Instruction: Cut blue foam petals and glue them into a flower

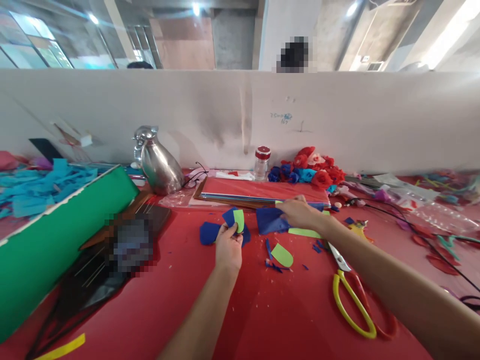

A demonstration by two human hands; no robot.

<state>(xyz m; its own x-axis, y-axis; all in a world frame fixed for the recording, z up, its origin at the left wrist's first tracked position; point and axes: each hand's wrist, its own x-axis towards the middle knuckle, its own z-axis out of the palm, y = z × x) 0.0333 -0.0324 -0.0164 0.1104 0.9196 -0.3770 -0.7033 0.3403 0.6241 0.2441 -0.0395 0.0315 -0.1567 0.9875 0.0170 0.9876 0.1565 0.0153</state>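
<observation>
My left hand (229, 248) pinches a small stack of cut blue pieces (229, 216) with a lime-green, round-ended piece (239, 220) on top. They look like paper or thin cloth. Another blue piece (209, 233) shows just left of the fingers. My right hand (302, 213) is at the right edge of a larger blue piece (269, 221), its fingers bent onto it and partly blurred. Below that hand, scissors (350, 295) with one yellow and one red handle lie on the red table (277, 315). A loose lime-green piece (282, 255) rests beside blue scraps (275, 266).
A stack of coloured sheets (262, 190) lies behind my hands. Beyond are a steel jug (161, 162), a red-lidded jar (262, 164) and red and blue flowers (315, 170). A green box (71, 240) with turquoise strips and a dark bag (101, 270) are left. A white partition (210, 110) rises behind.
</observation>
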